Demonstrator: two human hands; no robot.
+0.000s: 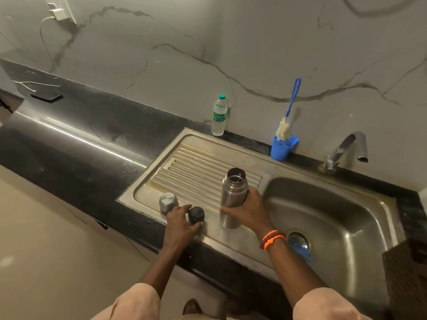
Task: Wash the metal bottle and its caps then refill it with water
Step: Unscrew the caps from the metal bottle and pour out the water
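My right hand (pixel 246 211) is wrapped round the metal bottle (pixel 232 197) at mid-body, fingers curled on the far side, thumb across the near side. Bottle stands upright on the drainboard (pixel 184 167), long axis vertical, mouth open w/ no cap on. It sits just left of the sink basin (pixel 335 218); the tap (pixel 346 148) is up and to the right, well apart from the bottle.

Left hand (pixel 181 221) is on the black inner cap (pixel 196 214): thumb and forefinger narrowed around it, touching its sides. Can't tell if it's a firm pinch or just contact. The steel outer cap (pixel 168 202) stands dome-up just left of that, touching nothing but the board.

So the relation that matters: bottle is already in the right hand, the hand nearer the basin, and the spout lies to its right. Next move prob a lift and carry rightward over the basin, keeping the mouth up. The bottle brush (pixel 286 125) in the blue cup (pixel 283 148) is behind, against the wall, reachable w/ either hand.
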